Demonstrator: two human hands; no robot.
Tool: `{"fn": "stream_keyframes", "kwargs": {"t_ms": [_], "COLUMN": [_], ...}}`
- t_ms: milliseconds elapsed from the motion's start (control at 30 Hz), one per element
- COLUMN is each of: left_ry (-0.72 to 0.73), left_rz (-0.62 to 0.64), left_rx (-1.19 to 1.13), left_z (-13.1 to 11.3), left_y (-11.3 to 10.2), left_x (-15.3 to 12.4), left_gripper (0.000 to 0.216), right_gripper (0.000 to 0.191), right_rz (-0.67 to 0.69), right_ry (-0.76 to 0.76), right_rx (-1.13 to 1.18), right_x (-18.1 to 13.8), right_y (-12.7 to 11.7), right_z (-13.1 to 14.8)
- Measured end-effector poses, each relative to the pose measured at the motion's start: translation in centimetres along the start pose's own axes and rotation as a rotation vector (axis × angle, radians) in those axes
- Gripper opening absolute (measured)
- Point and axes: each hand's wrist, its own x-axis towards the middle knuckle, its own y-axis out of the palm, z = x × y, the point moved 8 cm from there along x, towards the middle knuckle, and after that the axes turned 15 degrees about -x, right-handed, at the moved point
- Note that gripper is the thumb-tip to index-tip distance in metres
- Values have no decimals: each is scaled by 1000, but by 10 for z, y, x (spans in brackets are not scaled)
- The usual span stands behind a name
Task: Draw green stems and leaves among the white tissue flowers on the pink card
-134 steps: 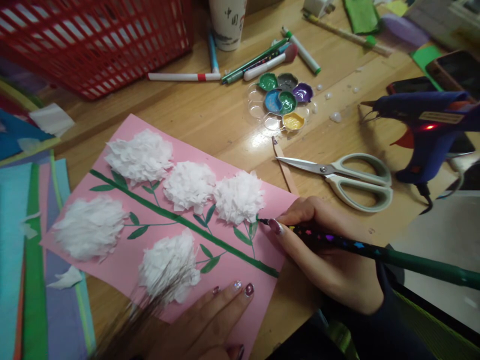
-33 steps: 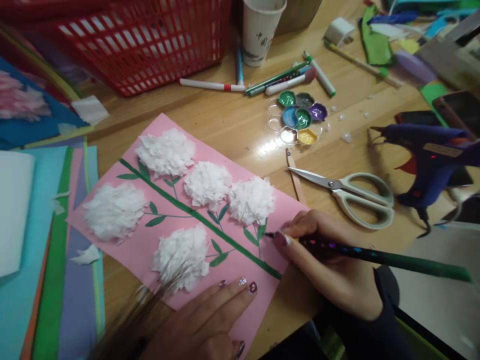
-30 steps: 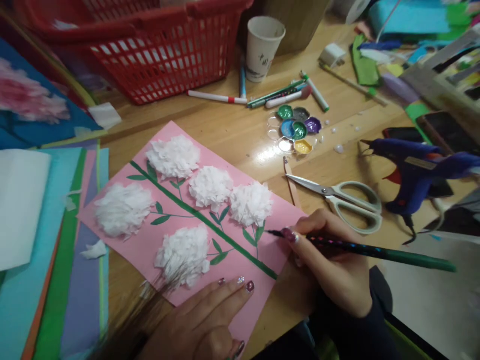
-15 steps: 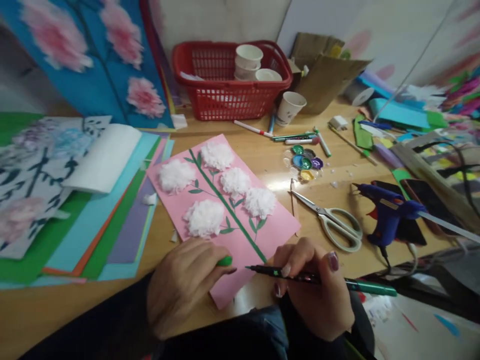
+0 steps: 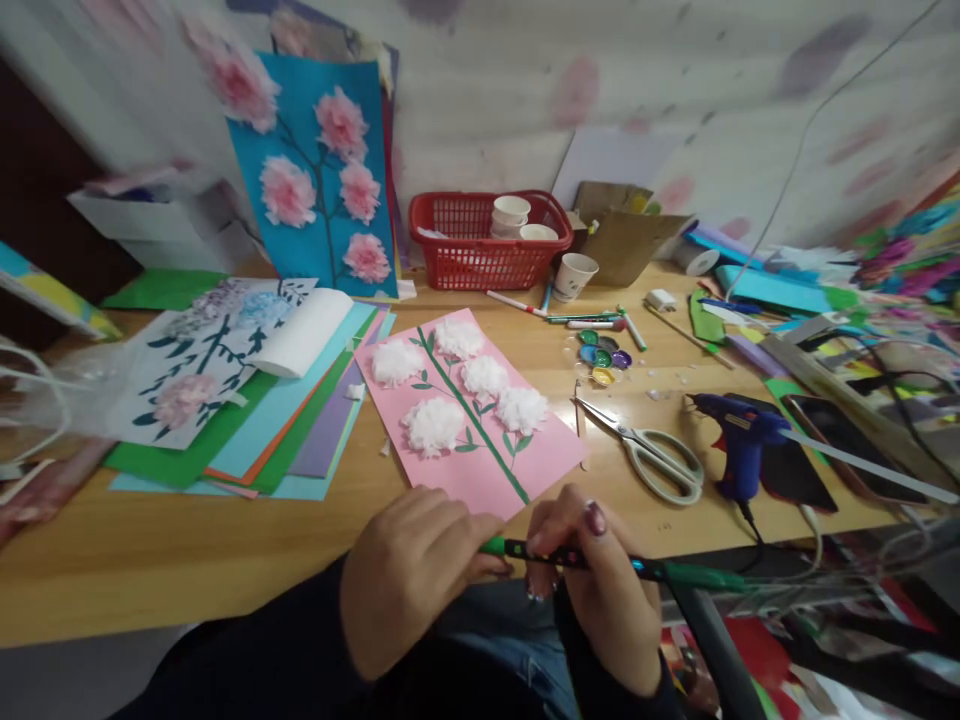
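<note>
My right hand (image 5: 600, 590) is closed around a dark pen (image 5: 675, 572) with a green barrel, held level just in front of the table's near edge. My left hand (image 5: 409, 575) is closed on a small green cap (image 5: 493, 546) that meets the pen's tip. Just beyond both hands a pink card (image 5: 551, 455) lies on the wooden table (image 5: 187, 560). It carries a painted green stem with leaves and several white tissue flowers (image 5: 433, 425). Neither hand touches the card.
Right of the card lie scissors (image 5: 645, 450), a blue glue gun (image 5: 739, 440), a phone (image 5: 840, 440) and a paint palette (image 5: 604, 355). Markers, a paper cup (image 5: 574, 275) and a red basket (image 5: 487, 240) stand behind. Coloured paper sheets (image 5: 262, 430) are stacked at left.
The view pulled up and back. My right hand lifted the pen off the card toward me. My left hand left the card and brought a green cap to the pen's tip.
</note>
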Motion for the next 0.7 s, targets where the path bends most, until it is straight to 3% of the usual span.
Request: {"fn": "stream_keyframes", "kwargs": {"t_ms": [133, 333, 433, 500, 533, 600, 700], "left_ry": [-39, -177, -418, -572, -610, -567, -343], "left_rz": [77, 80, 62, 47, 39, 18, -6], "left_rx": [-41, -101, -187, -289, -327, -320, -175], "left_z": [-6, -5, 5, 9, 7, -1, -16], "left_y": [16, 20, 18, 20, 21, 19, 12], "left_x": [-10, -25, -30, -34, -34, -28, -15], "left_gripper": [51, 55, 49, 45, 44, 47, 52], "right_gripper": [48, 50, 34, 25, 29, 32, 8], "right_rz": [-33, 15, -186, -325, -323, -221, -210], "right_ry": [184, 223, -15, -255, -373, -539, -503], "right_rx": [-46, -102, -163, -337, -466, -709, -779], "right_x": [-12, -11, -3, -2, -2, 0, 4], "right_y": [13, 18, -1, -10, -7, 7, 2], "right_z": [-5, -17, -9, 7, 15, 24, 24]}}
